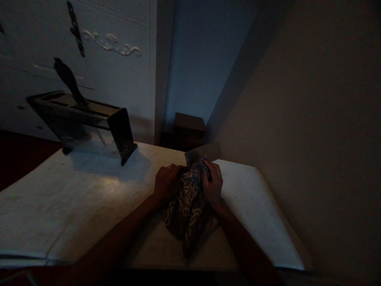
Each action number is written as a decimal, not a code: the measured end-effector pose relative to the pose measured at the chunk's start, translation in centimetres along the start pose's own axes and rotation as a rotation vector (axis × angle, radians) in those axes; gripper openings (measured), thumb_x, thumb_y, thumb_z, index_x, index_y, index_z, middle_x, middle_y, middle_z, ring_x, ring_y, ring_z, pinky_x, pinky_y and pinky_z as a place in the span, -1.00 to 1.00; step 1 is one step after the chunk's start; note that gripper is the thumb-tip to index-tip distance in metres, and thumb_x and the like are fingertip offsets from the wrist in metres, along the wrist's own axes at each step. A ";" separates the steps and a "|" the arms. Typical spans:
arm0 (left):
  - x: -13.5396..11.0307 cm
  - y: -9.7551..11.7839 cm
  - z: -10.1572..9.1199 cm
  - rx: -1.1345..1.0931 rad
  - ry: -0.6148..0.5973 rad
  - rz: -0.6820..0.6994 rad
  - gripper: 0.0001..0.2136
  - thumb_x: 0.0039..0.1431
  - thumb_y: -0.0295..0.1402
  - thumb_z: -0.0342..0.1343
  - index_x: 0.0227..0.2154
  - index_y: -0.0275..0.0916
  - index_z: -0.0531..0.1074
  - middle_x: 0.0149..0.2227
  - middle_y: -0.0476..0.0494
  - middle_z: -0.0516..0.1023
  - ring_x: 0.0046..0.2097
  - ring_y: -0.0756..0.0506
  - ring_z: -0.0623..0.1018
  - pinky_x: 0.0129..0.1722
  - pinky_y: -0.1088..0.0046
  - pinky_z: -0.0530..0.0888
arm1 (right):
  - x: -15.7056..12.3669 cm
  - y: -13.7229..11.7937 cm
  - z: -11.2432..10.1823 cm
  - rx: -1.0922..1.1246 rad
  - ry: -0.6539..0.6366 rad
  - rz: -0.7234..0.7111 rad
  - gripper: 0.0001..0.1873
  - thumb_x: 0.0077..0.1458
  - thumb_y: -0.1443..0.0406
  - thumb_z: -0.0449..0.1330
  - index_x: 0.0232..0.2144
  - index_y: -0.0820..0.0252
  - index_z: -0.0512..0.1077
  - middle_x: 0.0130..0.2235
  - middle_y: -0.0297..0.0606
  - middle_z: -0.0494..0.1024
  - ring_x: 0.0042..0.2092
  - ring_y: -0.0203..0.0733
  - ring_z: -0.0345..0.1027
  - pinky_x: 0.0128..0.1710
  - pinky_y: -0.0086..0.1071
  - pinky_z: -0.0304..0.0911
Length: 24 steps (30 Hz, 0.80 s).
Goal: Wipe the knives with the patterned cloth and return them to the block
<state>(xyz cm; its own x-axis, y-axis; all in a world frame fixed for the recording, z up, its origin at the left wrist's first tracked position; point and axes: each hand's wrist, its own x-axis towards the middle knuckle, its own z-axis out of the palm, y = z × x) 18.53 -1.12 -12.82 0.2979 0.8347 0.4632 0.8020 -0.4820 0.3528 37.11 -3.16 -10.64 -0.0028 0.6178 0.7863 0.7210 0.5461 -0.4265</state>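
My left hand (169,180) is closed around the dark handle of a cleaver, most of the grip hidden by my fingers and the cloth. The cleaver's wide grey blade (204,151) points away to the right, just above the table. A patterned brown and grey cloth (187,202) hangs bunched between my hands. My right hand (212,184) grips the cloth's upper part, pressing it at the lower edge of the blade.
On the left of the white tabletop (113,198) stands a see-through knife block (117,131) with dark ends; a black-handled knife (70,81) sticks up from it. A brown box (190,125) lies beyond the table. A wall (312,119) rises closely on the right.
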 end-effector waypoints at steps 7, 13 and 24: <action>-0.4 0.8 0.0 0.043 -0.015 0.190 -0.73 0.15 -0.46 0.02 -0.08 -0.24 0.44 -0.25 -0.17 0.53 -0.24 -0.17 0.50 -0.23 0.23 0.29 | -0.5 0.4 1.1 -0.022 -0.118 -0.040 -0.58 0.25 0.38 0.00 0.12 0.10 0.37 -0.03 -0.12 0.41 0.02 -0.19 0.34 0.04 -0.27 0.32; -0.4 1.0 -0.3 0.040 -0.039 0.239 -0.72 0.13 -0.49 0.01 -0.09 -0.28 0.44 -0.25 -0.19 0.53 -0.25 -0.15 0.48 -0.22 0.24 0.30 | -0.7 1.0 1.6 -0.104 -0.079 -0.120 -0.57 0.24 0.41 0.01 0.12 0.09 0.38 0.00 -0.10 0.38 0.03 -0.17 0.31 -0.01 -0.29 0.35; -0.4 0.7 -0.3 0.052 -0.055 0.239 -0.73 0.14 -0.45 0.03 -0.08 -0.25 0.43 -0.24 -0.20 0.53 -0.25 -0.14 0.49 -0.21 0.25 0.28 | 0.6 4.2 0.4 -0.228 0.020 0.093 -0.54 0.20 0.40 -0.02 0.11 0.13 0.39 -0.09 -0.09 0.34 -0.04 -0.13 0.29 0.00 -0.21 0.31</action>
<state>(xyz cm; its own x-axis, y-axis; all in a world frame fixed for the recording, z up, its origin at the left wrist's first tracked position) 18.83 -1.87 -12.46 0.5091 0.7126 0.4827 0.7305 -0.6543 0.1955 39.87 -0.27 -12.08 0.0830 0.6466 0.7583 0.8552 0.3444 -0.3872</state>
